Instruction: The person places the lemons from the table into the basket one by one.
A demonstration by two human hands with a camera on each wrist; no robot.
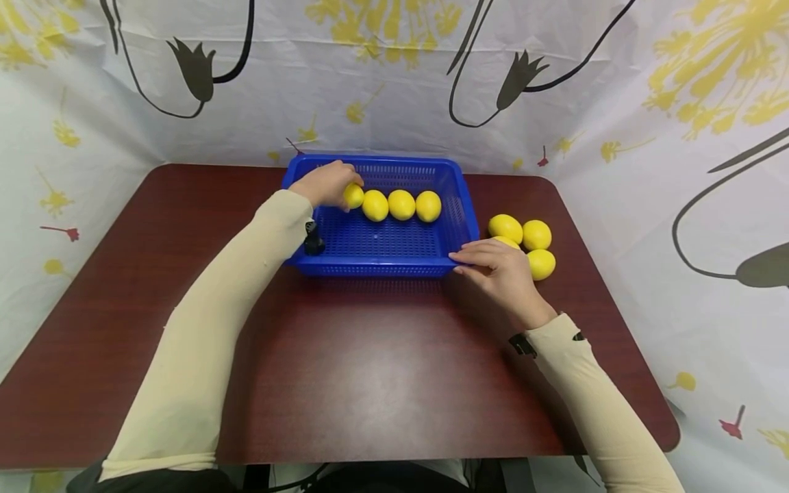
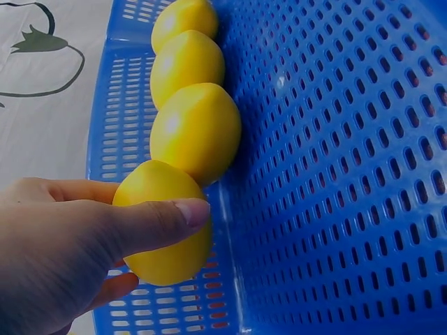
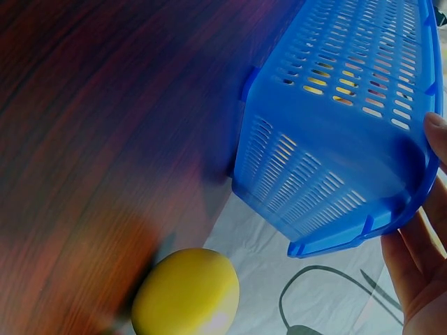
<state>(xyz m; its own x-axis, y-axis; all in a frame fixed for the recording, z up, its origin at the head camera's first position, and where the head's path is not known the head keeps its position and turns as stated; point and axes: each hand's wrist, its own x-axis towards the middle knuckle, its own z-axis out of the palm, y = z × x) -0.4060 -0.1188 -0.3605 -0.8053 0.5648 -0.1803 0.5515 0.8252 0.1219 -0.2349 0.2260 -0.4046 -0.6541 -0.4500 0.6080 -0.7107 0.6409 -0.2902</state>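
Note:
A blue plastic basket (image 1: 376, 263) with slotted walls stands toward the back of the table. Inside, along its far wall, a row of lemons (image 1: 402, 205) lies side by side. My left hand (image 1: 329, 185) reaches into the basket and grips the lemon (image 2: 164, 262) at the row's left end. Thumb across its face and fingers behind it, the hand keeps that fruit against its neighbour (image 2: 195, 132). At the near right corner, my right hand (image 1: 502, 274) pinches the basket rim (image 3: 412, 202) between thumb and fingers.
Several loose lemons (image 1: 536, 235) sit on the table right of the basket, partly behind my right hand. The dark red-brown table (image 1: 370, 383) meets a white patterned sheet (image 1: 394, 89) at the back and sides.

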